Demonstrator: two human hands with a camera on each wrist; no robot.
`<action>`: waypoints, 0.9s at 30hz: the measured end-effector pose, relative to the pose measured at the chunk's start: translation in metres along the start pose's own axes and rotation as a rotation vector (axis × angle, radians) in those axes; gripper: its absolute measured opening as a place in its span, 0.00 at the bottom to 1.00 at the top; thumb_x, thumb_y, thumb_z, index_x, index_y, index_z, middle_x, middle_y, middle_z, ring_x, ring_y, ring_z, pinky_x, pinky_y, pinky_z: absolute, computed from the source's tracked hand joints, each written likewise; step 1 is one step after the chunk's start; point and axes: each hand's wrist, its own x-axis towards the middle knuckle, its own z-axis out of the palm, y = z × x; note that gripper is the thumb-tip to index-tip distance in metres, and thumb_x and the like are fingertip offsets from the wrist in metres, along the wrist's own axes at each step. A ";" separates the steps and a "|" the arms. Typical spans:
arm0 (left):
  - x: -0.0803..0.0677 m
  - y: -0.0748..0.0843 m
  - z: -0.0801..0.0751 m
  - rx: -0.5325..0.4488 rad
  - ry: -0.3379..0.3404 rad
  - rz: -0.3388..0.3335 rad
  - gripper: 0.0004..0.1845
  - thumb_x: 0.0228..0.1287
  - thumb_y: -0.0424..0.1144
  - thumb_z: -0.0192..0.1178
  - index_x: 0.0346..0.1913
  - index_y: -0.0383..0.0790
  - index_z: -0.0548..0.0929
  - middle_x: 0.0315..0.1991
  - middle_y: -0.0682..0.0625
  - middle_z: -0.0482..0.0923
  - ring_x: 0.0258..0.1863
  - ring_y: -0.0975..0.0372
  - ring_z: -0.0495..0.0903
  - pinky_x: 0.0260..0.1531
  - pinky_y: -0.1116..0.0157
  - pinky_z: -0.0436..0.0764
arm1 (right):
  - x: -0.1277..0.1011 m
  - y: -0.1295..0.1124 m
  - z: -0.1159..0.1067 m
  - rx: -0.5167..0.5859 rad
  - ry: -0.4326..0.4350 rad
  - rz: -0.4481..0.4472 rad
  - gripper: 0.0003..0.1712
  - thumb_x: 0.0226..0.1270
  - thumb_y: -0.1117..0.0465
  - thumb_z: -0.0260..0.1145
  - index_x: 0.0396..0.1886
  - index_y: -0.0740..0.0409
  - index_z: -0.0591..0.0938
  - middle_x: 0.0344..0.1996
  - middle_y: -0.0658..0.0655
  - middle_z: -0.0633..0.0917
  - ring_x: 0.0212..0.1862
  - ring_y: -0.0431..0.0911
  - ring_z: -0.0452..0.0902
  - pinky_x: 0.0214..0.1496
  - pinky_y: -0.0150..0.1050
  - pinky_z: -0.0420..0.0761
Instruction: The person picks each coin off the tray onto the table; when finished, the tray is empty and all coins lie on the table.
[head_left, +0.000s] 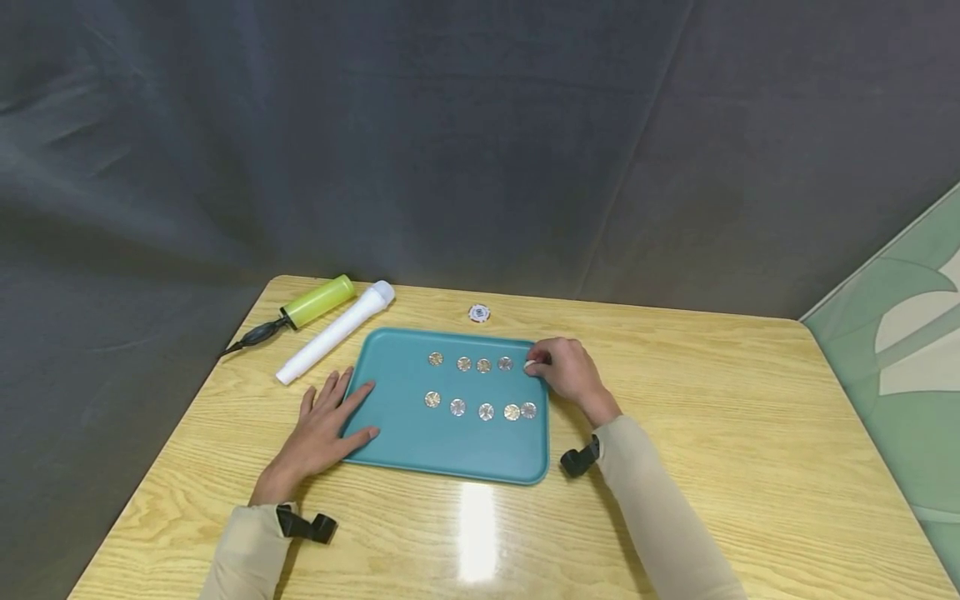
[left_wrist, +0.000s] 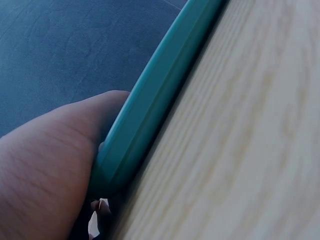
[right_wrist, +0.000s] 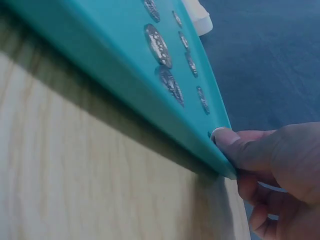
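Right fingers: the right hand (head_left: 572, 372) curls at the far right corner of the tray, thumb and forefinger pinching a small pale disc (head_left: 530, 364), apparently a chip; in the right wrist view the thumb (right_wrist: 235, 145) lies against the tray's edge.
Left fingers: the left hand (head_left: 330, 425) lies flat and spread, released, holding nothing; its fingertips rest on the tray's left rim, which the left wrist view shows touching the hand.
Pinched chip: at the right end of the far row, just above or on the tray floor; I cannot tell which.
Chips on tray: two rows of small round metallic-looking discs (head_left: 457, 407), four in the far row and five in the near one, lying flat and a little apart, the last two of the near row almost touching.
Handling: the discs look thin, stiff and light, probably slick on the smooth plastic; taking one by the edge between thumb and fingertip seems the surest grip, and the left hand's steadying likely keeps the light tray from sliding.
Tray: the teal tray (head_left: 420, 454) sits flat on the wooden table (head_left: 750, 433), with a shallow raised rim.
Further out: a lone white chip (head_left: 479, 313) lies on the table beyond the tray; a white tube (head_left: 333, 332) and a green pump (head_left: 311, 304) lie side by side at the far left.
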 end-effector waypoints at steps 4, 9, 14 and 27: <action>0.000 0.001 -0.001 -0.001 -0.001 0.001 0.41 0.66 0.56 0.62 0.78 0.47 0.62 0.82 0.36 0.44 0.81 0.37 0.41 0.72 0.32 0.39 | 0.000 0.004 0.000 0.032 0.023 -0.015 0.03 0.62 0.66 0.72 0.35 0.60 0.90 0.33 0.58 0.90 0.36 0.47 0.84 0.44 0.45 0.84; 0.000 0.001 -0.001 -0.001 -0.001 0.004 0.40 0.67 0.56 0.62 0.78 0.47 0.62 0.81 0.35 0.45 0.80 0.37 0.41 0.72 0.32 0.39 | 0.000 0.008 -0.001 0.101 0.087 -0.014 0.04 0.62 0.68 0.71 0.35 0.62 0.90 0.36 0.61 0.91 0.38 0.50 0.87 0.43 0.45 0.86; -0.001 0.002 -0.001 -0.002 0.002 0.001 0.41 0.66 0.56 0.63 0.78 0.47 0.62 0.82 0.35 0.44 0.81 0.37 0.41 0.73 0.32 0.38 | -0.002 0.009 -0.006 0.163 0.114 0.025 0.05 0.64 0.66 0.71 0.37 0.61 0.91 0.38 0.61 0.92 0.40 0.51 0.88 0.45 0.47 0.86; -0.002 0.003 -0.001 0.003 0.027 0.018 0.41 0.66 0.56 0.63 0.77 0.46 0.63 0.81 0.34 0.46 0.80 0.36 0.42 0.71 0.31 0.40 | -0.006 0.020 -0.015 0.197 0.147 0.106 0.07 0.68 0.65 0.68 0.39 0.63 0.90 0.38 0.62 0.91 0.38 0.51 0.87 0.43 0.43 0.84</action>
